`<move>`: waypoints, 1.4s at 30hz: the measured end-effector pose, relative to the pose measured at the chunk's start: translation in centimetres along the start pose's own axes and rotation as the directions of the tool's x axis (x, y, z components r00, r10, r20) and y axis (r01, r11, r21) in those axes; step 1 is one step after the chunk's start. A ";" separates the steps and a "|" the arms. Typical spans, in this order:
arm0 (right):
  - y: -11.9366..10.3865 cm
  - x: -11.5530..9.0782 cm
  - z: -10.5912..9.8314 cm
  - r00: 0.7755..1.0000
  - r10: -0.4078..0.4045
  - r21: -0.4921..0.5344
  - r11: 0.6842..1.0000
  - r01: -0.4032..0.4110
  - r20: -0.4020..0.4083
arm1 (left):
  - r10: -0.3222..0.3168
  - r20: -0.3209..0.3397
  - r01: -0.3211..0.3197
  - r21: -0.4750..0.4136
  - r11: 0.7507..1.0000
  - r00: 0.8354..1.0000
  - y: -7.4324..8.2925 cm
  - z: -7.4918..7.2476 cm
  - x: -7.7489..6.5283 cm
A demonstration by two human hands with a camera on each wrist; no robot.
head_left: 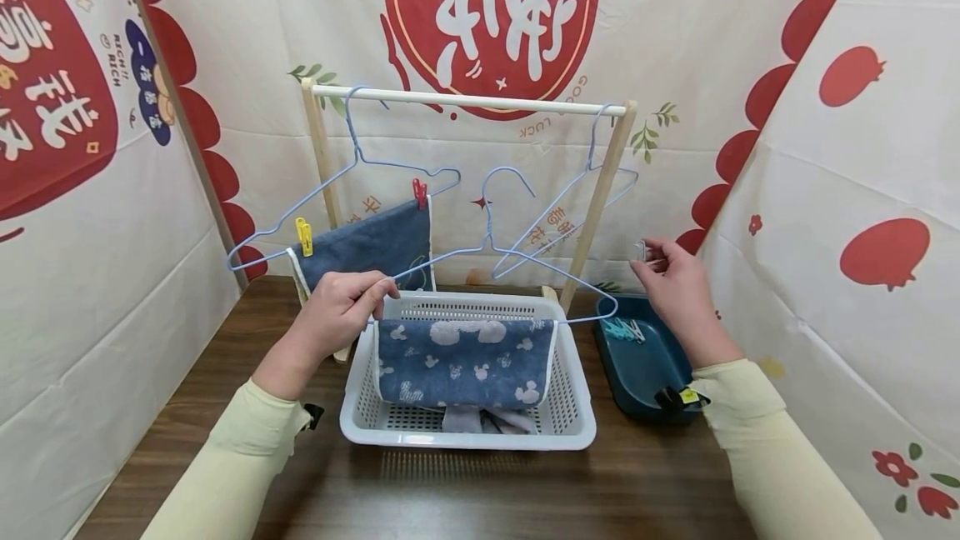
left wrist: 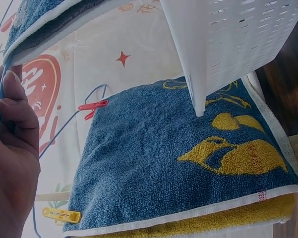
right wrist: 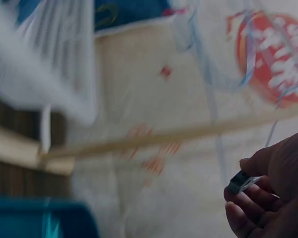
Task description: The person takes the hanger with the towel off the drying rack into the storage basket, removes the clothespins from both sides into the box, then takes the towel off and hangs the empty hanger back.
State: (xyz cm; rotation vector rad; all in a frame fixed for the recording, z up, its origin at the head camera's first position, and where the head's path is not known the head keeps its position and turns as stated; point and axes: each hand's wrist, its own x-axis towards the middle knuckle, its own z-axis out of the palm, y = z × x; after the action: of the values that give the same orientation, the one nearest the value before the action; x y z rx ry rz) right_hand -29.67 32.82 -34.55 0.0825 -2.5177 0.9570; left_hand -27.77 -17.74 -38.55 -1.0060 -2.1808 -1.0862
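My left hand (head_left: 341,311) grips the left side of a blue wire hanger (head_left: 489,233) above the basket. Over that hanger's bottom bar lies a folded blue towel (head_left: 465,361) with pale mouse-head patterns. My right hand (head_left: 678,294) is raised over the dark teal tray (head_left: 626,386) and pinches a small pale clothespin (right wrist: 242,182) between thumb and fingers. Behind the left hand, another blue towel (left wrist: 134,153) with yellow figures hangs from a second hanger (head_left: 356,158); a yellow clothespin (head_left: 303,237) and a red clothespin (head_left: 420,192) hold it.
A white perforated basket (head_left: 468,440) stands below the hanger, with pale cloth (head_left: 487,421) inside. Behind it is a wooden rack (head_left: 600,207) with a white rail (head_left: 468,102), where a bare hanger (head_left: 590,165) hangs at right. Several teal and white clothespins (head_left: 622,330) lie in the tray.
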 end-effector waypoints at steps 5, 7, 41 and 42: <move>4.1 1.0 0.7 0.994 0.049 -0.103 0.994 -0.039 0.097 | 0.003 -0.002 -0.003 -0.001 1.000 1.000 0.0 0.0 0.0; 5.4 1.2 1.0 0.991 0.062 -0.133 0.990 -0.046 0.117 | 0.004 -0.003 -0.004 -0.002 1.000 1.000 0.0 0.1 0.0; 12.9 3.2 4.2 0.900 0.290 -0.442 0.888 -0.127 0.325 | 0.032 -0.012 -0.032 0.016 0.999 0.999 -0.2 0.0 0.2; 13.0 3.2 4.3 0.903 0.288 -0.457 0.881 -0.119 0.320 | 0.034 -0.013 -0.034 0.020 0.999 0.999 -0.2 0.0 0.3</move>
State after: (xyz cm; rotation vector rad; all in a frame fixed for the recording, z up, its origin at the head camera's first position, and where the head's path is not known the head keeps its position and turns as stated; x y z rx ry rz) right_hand -36.90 40.19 -44.09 -0.1588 -3.0948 0.4630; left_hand -28.07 -17.73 -38.45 -1.0206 -2.1517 -1.0508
